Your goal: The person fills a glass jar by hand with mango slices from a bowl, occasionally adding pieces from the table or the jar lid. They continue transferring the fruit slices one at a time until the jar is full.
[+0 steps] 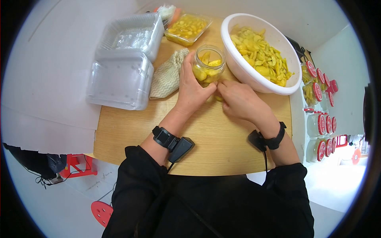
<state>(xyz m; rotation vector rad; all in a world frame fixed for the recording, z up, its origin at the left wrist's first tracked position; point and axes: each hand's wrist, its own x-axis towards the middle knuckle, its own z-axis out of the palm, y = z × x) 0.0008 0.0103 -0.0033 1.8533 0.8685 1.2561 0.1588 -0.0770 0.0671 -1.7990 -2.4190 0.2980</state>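
Note:
My left hand (pixel 193 89) is wrapped around a small glass jar (pixel 209 65) partly filled with yellow fruit slices, standing upright on the wooden table (pixel 206 139). Right beside it my right hand (pixel 237 99) rests on the table with its fingers curled down at the jar's base, over a yellow slice (pixel 218 98) lying there. Whether the fingers grip that slice is hidden. A big white bowl (pixel 242 65) full of yellow slices stands just right of the jar.
Clear plastic clamshell boxes (pixel 123 75) lie at the left, a patterned cloth (pixel 168 75) beside them. A plastic tray of yellow slices (pixel 186 28) sits at the back. Several red-lidded jars (pixel 319 119) stand in rows at the right, off the table's edge.

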